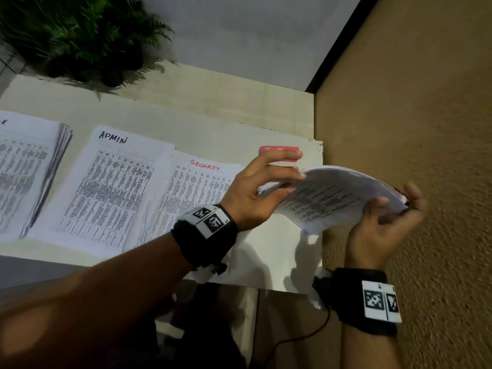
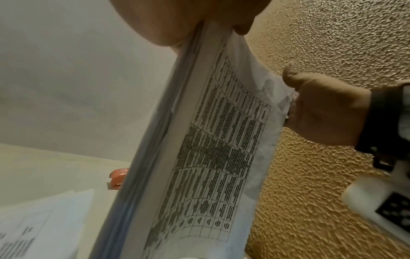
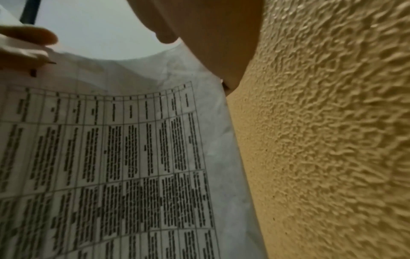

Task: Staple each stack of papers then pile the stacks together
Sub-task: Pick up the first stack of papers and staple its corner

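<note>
Head view: paper stack [image 1: 338, 195] lifted, frame right.
I see left hand [image 1: 255, 193] and right hand [image 1: 383, 225] pinching its ends; stapler [image 1: 277, 149] half hidden behind fingers.

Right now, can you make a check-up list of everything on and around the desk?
Surface: pale table, mostly covered by papers.
Job's things: held paper stack lifted and bowed above the table's right end; SECURITY stack, ADMIN stack and a thicker stack lie flat in a row; pink stapler lies at the far right edge.
Clutter: nothing seen.
Grippers: left hand pinches the held stack's left edge; right hand grips its right edge.
Cables: black cable hangs below the right wrist.
Surroundings: fern plant at far left; textured tan wall on the right.
</note>
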`<state>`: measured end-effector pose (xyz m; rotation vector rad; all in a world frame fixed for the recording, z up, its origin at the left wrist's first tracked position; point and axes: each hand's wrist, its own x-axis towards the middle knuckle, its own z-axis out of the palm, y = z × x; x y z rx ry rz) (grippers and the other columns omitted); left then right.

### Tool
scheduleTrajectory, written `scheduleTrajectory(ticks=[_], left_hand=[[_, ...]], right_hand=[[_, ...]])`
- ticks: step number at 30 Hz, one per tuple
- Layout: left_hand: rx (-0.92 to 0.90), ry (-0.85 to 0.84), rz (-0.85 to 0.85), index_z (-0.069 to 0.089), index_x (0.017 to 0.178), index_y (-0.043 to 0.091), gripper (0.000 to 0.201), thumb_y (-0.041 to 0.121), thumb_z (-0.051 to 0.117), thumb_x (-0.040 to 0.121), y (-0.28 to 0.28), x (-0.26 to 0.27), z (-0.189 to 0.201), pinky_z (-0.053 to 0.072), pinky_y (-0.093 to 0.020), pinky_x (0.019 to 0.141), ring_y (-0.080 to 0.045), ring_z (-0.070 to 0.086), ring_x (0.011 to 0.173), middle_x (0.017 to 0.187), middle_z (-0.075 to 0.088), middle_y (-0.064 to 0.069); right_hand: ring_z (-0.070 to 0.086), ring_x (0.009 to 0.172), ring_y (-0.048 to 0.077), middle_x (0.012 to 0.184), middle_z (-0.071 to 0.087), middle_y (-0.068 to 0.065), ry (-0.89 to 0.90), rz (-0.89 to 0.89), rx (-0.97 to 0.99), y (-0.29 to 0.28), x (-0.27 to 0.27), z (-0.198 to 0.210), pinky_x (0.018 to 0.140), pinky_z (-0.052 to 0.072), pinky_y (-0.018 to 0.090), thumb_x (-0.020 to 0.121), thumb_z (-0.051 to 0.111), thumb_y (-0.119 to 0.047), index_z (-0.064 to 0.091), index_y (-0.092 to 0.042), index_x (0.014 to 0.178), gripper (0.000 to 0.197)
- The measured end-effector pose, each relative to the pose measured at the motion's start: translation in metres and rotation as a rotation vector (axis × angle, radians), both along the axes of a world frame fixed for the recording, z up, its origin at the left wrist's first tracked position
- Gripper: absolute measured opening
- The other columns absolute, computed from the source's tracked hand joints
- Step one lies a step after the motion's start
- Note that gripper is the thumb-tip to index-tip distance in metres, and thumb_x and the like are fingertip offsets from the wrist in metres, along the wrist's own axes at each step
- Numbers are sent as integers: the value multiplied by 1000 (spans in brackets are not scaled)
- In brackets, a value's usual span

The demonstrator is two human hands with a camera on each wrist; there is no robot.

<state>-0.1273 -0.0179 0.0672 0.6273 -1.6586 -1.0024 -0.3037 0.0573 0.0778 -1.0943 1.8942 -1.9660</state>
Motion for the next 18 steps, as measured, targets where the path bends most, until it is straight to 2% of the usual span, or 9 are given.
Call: scheduleTrajectory(ticks=[2,3,4,6,8,10,13,16,18], left_hand=[[34,29,18,60,91,14,20,-2,66,80,0,-4,1,47,-38,95,-28,59,112,114,61,-11],[66,41,30,60,88,14,18,0,67,80,1,-6,2,48,-40,93,-27,61,109,111,64,-9],[113,58,37,60,87,15,17,2,68,80,2,-7,1,49,-39,92,-24,63,105,108,67,-2],[243,91,71,62,85,22,22,1,67,80,2,-9,-1,50,-25,87,-8,65,96,96,68,20],[321,98,118,63,85,26,29,-2,65,81,0,-10,-2,48,-13,80,4,64,86,86,66,31],[324,118,131,63,86,25,27,-1,64,82,-1,-8,-3,46,-10,77,7,63,82,84,66,32],[308,148,128,64,88,24,14,12,64,84,0,-9,1,46,-11,77,7,63,84,86,66,33],[310,201,129,66,90,20,11,12,61,85,0,-14,5,47,-12,80,6,64,87,88,66,33],[312,213,141,66,90,18,14,6,60,86,-1,-16,7,48,-12,80,6,64,87,87,67,32]], right_hand=[[55,92,8,99,50,6,89,10,-64,-8,-2,1,85,45,19,101,43,-16,35,-14,123,24],[54,94,18,100,52,11,125,17,-64,-10,-3,-2,87,45,25,101,42,-23,41,-19,121,20],[55,96,23,103,55,11,150,18,-50,-12,-3,-6,89,45,28,101,42,-26,48,-24,116,16],[54,100,13,108,57,-7,146,4,-44,-14,-5,-13,90,43,25,100,44,-21,55,-25,108,14],[52,99,6,108,54,-13,71,-9,-61,-16,-6,-14,89,42,21,97,44,-20,47,-26,115,19],[53,92,3,108,51,-3,-84,-24,-42,-19,-8,-14,84,45,18,97,44,-23,36,-22,122,26],[60,82,-10,104,57,-3,-314,39,100,-23,-8,-24,74,47,14,99,46,-25,48,-21,115,16],[63,84,-9,102,63,-1,-311,46,170,-28,-2,-30,70,50,15,96,47,-36,52,-4,121,41],[65,87,-3,100,65,-3,-299,17,134,-29,0,-30,71,53,17,99,45,-32,55,-10,116,30]])
